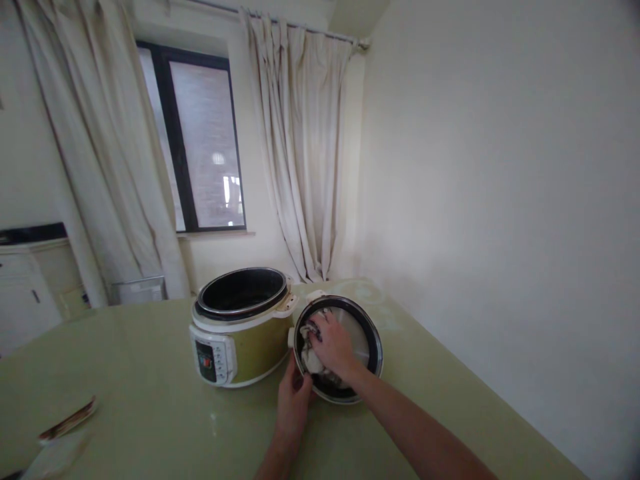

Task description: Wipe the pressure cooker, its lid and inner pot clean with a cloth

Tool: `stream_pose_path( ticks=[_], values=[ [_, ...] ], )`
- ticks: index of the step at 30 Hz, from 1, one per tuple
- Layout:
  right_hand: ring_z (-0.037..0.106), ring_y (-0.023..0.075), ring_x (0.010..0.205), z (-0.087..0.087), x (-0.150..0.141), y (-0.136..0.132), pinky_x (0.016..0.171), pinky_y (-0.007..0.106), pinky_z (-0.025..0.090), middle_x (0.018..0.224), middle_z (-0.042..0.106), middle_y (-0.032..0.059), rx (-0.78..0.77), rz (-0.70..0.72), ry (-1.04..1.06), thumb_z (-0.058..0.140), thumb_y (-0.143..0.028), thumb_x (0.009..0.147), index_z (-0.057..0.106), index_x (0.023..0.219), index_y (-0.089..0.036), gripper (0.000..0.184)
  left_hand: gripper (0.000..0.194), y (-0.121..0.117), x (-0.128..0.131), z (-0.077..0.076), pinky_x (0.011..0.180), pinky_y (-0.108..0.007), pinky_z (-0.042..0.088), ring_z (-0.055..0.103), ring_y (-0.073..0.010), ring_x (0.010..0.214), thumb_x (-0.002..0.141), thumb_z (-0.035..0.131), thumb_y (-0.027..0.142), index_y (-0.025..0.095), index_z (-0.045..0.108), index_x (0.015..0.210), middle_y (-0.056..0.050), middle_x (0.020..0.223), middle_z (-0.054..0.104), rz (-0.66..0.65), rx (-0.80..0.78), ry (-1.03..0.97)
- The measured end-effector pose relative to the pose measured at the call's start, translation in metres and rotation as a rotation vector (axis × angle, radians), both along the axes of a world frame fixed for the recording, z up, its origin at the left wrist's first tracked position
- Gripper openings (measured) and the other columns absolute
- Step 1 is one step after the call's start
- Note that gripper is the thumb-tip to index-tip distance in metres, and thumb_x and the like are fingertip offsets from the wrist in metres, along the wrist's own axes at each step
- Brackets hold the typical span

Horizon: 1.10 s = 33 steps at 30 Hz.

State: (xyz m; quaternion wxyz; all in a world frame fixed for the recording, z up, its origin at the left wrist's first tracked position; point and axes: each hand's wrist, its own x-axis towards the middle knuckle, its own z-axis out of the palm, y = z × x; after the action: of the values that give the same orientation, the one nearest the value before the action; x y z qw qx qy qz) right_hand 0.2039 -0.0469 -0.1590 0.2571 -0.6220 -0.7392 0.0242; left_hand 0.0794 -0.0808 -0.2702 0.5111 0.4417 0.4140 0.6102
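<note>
A round pressure cooker lid (357, 333) is tilted with its metal underside and black sealing ring facing me. My left hand (293, 398) grips the lid's lower left rim, thumb at the edge. Inside the lid, my right hand (334, 343) presses a crumpled, pale cloth with dark patches (313, 357) against the left part of the underside. To the left of the lid stands the yellow-green and white electric pressure cooker (257, 343), uncovered, with a dark pot inside and a control panel on its front.
Both cooker and lid are on a glossy green table (165, 413). A flat item with a dark reddish edge (67, 421) lies at the table's left front. A white wall (500, 200) borders the right side; curtains (305, 133) and a window (205, 140) are behind.
</note>
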Motion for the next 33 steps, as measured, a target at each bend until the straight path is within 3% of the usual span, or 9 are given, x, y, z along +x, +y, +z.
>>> stream_pose_path(
  ticks=[3,8,12,18,22,24,26,29,33],
  values=[
    [0.060,0.0237,0.119,0.003,0.003,0.008,0.102,0.034,0.047,0.134,0.060,0.0087,0.045,0.069,0.032,0.058,-0.035,0.099,0.064,0.132,-0.029,0.035,0.088,0.001,0.000,-0.003,0.102,-0.043,0.056,0.070,-0.0323,0.122,0.073,0.077,0.041,0.014,0.053,0.153,-0.018,0.137,0.071,-0.002,-0.020,0.006],
    [0.063,0.0220,0.115,0.004,0.018,0.009,0.102,0.033,0.047,0.128,0.066,0.0070,-0.025,0.396,-0.045,0.064,-0.036,0.095,0.072,0.126,-0.029,0.033,0.080,0.000,-0.001,-0.006,0.104,-0.042,0.055,0.068,-0.0327,0.126,0.075,0.078,0.040,0.017,0.058,0.149,-0.015,0.131,0.075,0.024,-0.014,0.030],
    [0.065,0.0225,0.115,0.007,0.035,0.004,0.102,0.031,0.047,0.114,0.074,0.0039,-0.125,0.597,-0.144,0.068,-0.032,0.090,0.077,0.118,-0.029,0.029,0.078,-0.002,0.000,-0.004,0.103,-0.042,0.057,0.069,-0.0318,0.124,0.078,0.078,0.043,0.019,0.057,0.150,-0.015,0.138,0.071,-0.016,0.015,0.002],
    [0.072,0.0221,0.097,0.029,0.059,-0.006,0.085,0.029,0.050,0.102,0.081,0.0010,-0.350,0.656,-0.449,0.075,-0.029,0.082,0.082,0.109,-0.031,0.029,0.085,-0.002,0.002,-0.002,0.100,-0.042,0.058,0.071,-0.0324,0.120,0.075,0.081,0.046,0.016,0.057,0.150,-0.017,0.136,0.072,0.008,0.016,-0.024],
    [0.074,0.0246,0.088,0.044,0.083,-0.008,0.076,0.031,0.051,0.094,0.082,0.0001,-0.447,0.562,-0.712,0.079,-0.017,0.072,0.083,0.097,-0.034,0.031,0.084,-0.003,0.002,-0.002,0.101,-0.043,0.057,0.073,-0.0315,0.116,0.074,0.082,0.043,0.016,0.057,0.150,-0.016,0.131,0.075,0.040,0.010,-0.020],
    [0.074,0.0274,0.086,0.054,0.094,-0.004,0.076,0.034,0.052,0.090,0.081,0.0047,-0.382,0.451,-0.808,0.078,-0.009,0.068,0.083,0.087,-0.029,0.028,0.085,-0.004,0.002,-0.001,0.099,-0.043,0.059,0.074,-0.0315,0.113,0.074,0.082,0.044,0.016,0.057,0.151,-0.016,0.129,0.075,0.038,0.001,-0.015],
    [0.072,0.0302,0.090,0.067,0.101,0.002,0.080,0.038,0.052,0.092,0.079,0.0116,-0.204,0.374,-0.825,0.074,-0.004,0.071,0.081,0.082,-0.022,0.022,0.086,-0.004,0.003,-0.001,0.096,-0.042,0.060,0.074,-0.0318,0.111,0.073,0.082,0.046,0.016,0.057,0.150,-0.016,0.127,0.076,0.042,-0.008,-0.010],
    [0.064,0.0332,0.112,0.084,0.093,0.014,0.093,0.044,0.049,0.115,0.074,0.0184,0.044,0.405,-0.773,0.063,-0.008,0.088,0.079,0.098,-0.017,0.022,0.087,-0.002,0.004,-0.002,0.095,-0.041,0.060,0.074,-0.0313,0.110,0.072,0.081,0.049,0.017,0.058,0.150,-0.015,0.125,0.077,0.046,-0.019,0.001],
    [0.050,0.0268,0.131,0.089,0.061,0.029,0.107,0.041,0.038,0.142,0.063,0.0072,0.115,0.559,-0.730,0.046,-0.027,0.108,0.071,0.124,-0.029,0.030,0.091,-0.001,0.006,-0.003,0.091,-0.039,0.061,0.075,-0.0306,0.107,0.071,0.080,0.053,0.016,0.057,0.150,-0.015,0.123,0.077,0.043,-0.033,0.017]
  ],
)
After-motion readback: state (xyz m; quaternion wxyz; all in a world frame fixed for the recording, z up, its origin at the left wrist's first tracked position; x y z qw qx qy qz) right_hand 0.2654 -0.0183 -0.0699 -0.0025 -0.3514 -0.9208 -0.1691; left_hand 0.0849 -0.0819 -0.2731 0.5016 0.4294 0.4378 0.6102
